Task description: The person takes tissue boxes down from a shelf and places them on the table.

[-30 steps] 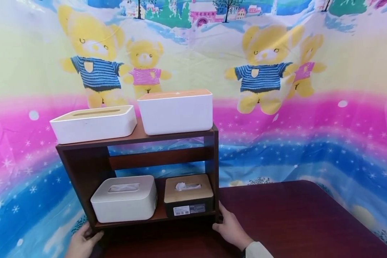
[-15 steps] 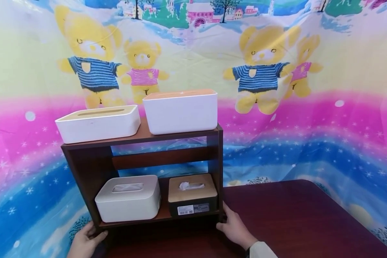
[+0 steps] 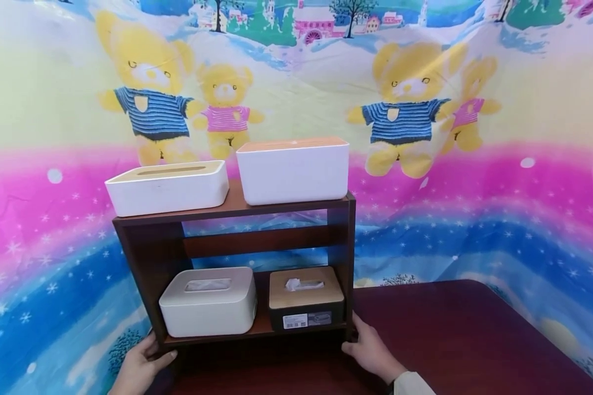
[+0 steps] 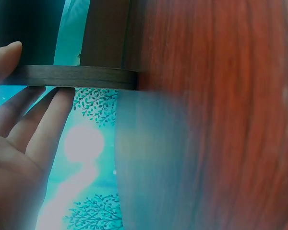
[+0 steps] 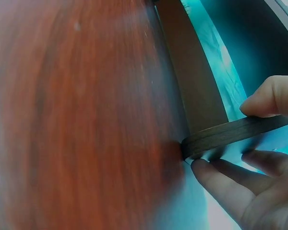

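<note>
While one shelf (image 3: 257, 241) bears four boxes (image 3: 296, 173) — left grip (image 3: 140, 366) and right grip (image 3: 371, 350) clasp it.

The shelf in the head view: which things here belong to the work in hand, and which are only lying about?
Work, it seems:
shelf, gripped at both sides
left hand
right hand
four boxes it bears, probably

Only around:
table
bear-print cloth

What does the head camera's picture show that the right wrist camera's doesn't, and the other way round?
Only the head view shows the left hand, four tissue boxes in full and the printed bears.

Only the right wrist view clearly shows a side board's rounded end, with the thumb on one side and fingertips on the other.

Both show the right hand, parts of the shelf unit and the reddish table.
</note>
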Demonstrator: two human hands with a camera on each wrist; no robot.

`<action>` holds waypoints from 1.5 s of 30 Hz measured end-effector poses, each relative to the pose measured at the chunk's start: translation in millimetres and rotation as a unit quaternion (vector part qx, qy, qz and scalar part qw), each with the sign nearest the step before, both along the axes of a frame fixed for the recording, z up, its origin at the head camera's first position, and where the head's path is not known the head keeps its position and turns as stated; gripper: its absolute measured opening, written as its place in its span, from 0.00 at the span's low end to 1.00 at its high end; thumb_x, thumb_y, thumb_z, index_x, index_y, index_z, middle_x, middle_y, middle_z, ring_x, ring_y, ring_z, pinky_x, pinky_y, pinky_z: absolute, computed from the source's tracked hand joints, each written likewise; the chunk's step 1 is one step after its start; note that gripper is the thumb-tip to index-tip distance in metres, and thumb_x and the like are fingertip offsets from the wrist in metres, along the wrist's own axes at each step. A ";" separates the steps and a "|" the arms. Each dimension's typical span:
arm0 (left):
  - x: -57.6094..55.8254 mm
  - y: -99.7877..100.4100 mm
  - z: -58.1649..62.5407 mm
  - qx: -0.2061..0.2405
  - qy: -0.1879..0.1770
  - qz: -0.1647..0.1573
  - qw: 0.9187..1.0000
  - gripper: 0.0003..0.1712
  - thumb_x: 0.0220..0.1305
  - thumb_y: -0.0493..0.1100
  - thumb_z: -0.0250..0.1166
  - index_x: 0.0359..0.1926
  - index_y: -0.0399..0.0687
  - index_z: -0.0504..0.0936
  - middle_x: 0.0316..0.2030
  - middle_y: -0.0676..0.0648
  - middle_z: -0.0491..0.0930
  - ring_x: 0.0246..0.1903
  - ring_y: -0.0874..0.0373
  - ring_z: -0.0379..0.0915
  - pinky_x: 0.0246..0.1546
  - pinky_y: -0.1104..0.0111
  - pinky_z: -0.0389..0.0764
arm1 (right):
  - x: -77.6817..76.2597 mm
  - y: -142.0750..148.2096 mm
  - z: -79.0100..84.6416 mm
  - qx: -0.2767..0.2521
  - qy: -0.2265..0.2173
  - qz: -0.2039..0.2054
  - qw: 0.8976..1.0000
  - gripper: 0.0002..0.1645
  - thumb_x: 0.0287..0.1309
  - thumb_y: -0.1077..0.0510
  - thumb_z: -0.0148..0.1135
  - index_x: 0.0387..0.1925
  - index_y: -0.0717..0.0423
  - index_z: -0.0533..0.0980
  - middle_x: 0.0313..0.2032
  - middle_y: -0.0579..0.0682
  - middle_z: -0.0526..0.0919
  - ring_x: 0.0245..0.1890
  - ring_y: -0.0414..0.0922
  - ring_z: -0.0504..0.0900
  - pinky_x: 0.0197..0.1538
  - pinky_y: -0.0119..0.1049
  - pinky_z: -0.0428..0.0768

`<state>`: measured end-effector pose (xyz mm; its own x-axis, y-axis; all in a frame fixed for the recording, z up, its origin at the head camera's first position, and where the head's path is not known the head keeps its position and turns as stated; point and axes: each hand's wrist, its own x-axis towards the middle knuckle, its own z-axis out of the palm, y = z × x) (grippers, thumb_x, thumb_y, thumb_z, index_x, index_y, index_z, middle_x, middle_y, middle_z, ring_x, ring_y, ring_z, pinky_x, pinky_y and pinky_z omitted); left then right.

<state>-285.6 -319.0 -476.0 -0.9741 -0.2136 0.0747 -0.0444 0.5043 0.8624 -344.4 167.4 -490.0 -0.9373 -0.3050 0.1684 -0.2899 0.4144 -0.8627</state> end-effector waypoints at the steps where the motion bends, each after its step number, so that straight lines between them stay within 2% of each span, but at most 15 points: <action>1: -1.2 0.8 -0.7 0.000 0.001 -0.002 1.000 0.51 0.46 0.55 0.68 0.66 0.42 0.53 0.58 0.32 0.62 0.51 0.41 0.66 0.39 0.56 0.76 | 0.5 1.8 0.5 0.000 -0.002 -0.003 1.000 0.51 0.45 0.65 0.61 0.68 0.56 0.46 0.58 0.60 0.65 0.52 0.51 0.69 0.33 0.37 0.70; 5: -5.4 5.6 -3.2 0.013 0.013 -0.003 1.000 0.50 0.44 0.55 0.69 0.66 0.45 0.56 0.56 0.34 0.65 0.49 0.43 0.69 0.38 0.58 0.77 | -0.7 8.4 0.0 0.000 -0.008 -0.011 1.000 0.51 0.45 0.65 0.61 0.68 0.54 0.46 0.58 0.59 0.65 0.46 0.47 0.72 0.31 0.36 0.69; 8: -7.4 10.7 -4.1 0.020 0.022 -0.003 1.000 0.48 0.45 0.52 0.69 0.65 0.45 0.58 0.54 0.34 0.68 0.47 0.44 0.71 0.37 0.59 0.77 | -2.5 12.4 -0.7 0.002 -0.006 -0.020 1.000 0.51 0.44 0.65 0.62 0.68 0.54 0.47 0.58 0.59 0.66 0.45 0.48 0.72 0.31 0.37 0.69; 12: -7.8 16.2 -3.8 0.020 0.023 -0.003 1.000 0.47 0.46 0.51 0.69 0.65 0.45 0.58 0.54 0.34 0.68 0.47 0.44 0.71 0.36 0.58 0.77 | -5.4 16.9 -3.2 0.011 -0.001 -0.032 0.999 0.51 0.43 0.65 0.62 0.67 0.55 0.48 0.57 0.59 0.66 0.49 0.49 0.70 0.33 0.37 0.70; 16: -9.1 19.4 -2.7 0.020 0.020 -0.011 1.000 0.46 0.47 0.49 0.69 0.66 0.46 0.57 0.55 0.34 0.67 0.48 0.43 0.70 0.38 0.57 0.77 | -9.9 21.6 -8.2 0.007 -0.005 -0.032 0.999 0.51 0.43 0.65 0.63 0.67 0.55 0.48 0.57 0.59 0.66 0.47 0.48 0.72 0.32 0.37 0.71; 19: -9.9 22.1 -2.1 0.024 0.022 -0.017 0.999 0.45 0.49 0.47 0.68 0.66 0.46 0.56 0.55 0.35 0.67 0.48 0.44 0.70 0.38 0.57 0.77 | -12.2 25.6 -10.8 0.003 -0.007 -0.037 0.999 0.50 0.43 0.65 0.63 0.67 0.55 0.49 0.57 0.57 0.66 0.49 0.49 0.70 0.33 0.37 0.71; 23: -10.0 26.7 -1.7 0.022 0.027 -0.019 0.999 0.45 0.49 0.47 0.68 0.66 0.45 0.56 0.54 0.35 0.68 0.48 0.44 0.71 0.38 0.57 0.77 | -8.5 26.7 -6.5 0.007 0.000 -0.052 0.999 0.48 0.43 0.66 0.62 0.66 0.54 0.52 0.56 0.55 0.68 0.53 0.51 0.67 0.37 0.37 0.72; 27: -10.0 31.2 -1.0 0.017 0.029 -0.019 0.999 0.45 0.48 0.48 0.68 0.65 0.45 0.57 0.53 0.35 0.69 0.48 0.44 0.71 0.37 0.57 0.77 | -2.8 26.9 -0.9 0.009 0.003 -0.063 0.998 0.47 0.42 0.67 0.62 0.66 0.54 0.53 0.55 0.55 0.69 0.53 0.51 0.68 0.38 0.39 0.72; 31: -12.3 35.6 -0.5 0.016 0.035 -0.018 0.999 0.43 0.49 0.46 0.68 0.65 0.48 0.59 0.52 0.36 0.70 0.48 0.45 0.70 0.37 0.59 0.77 | -1.8 31.3 -0.6 0.004 -0.009 -0.072 0.997 0.47 0.43 0.67 0.62 0.66 0.51 0.53 0.56 0.52 0.68 0.55 0.51 0.66 0.39 0.38 0.71; 38: -15.6 41.6 -0.4 0.005 0.055 -0.015 0.998 0.41 0.49 0.44 0.68 0.64 0.50 0.60 0.52 0.38 0.71 0.50 0.46 0.69 0.38 0.60 0.77 | -5.1 37.5 -4.3 -0.004 -0.004 -0.074 0.997 0.48 0.42 0.66 0.62 0.66 0.51 0.54 0.55 0.54 0.69 0.53 0.51 0.67 0.36 0.38 0.71; 45: -16.2 44.8 -4.3 0.011 0.054 -0.013 0.998 0.42 0.50 0.42 0.67 0.65 0.50 0.59 0.54 0.38 0.70 0.51 0.46 0.68 0.38 0.60 0.77 | -8.8 42.1 -9.9 0.006 -0.005 -0.085 0.996 0.47 0.42 0.66 0.62 0.65 0.48 0.55 0.54 0.51 0.70 0.52 0.49 0.69 0.36 0.38 0.71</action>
<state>-301.8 -274.2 -480.3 -0.9658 -0.1909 0.1753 0.0625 0.4850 0.8723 -353.1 209.5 -499.8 -0.9772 -0.1438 0.1564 -0.2063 0.4671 -0.8598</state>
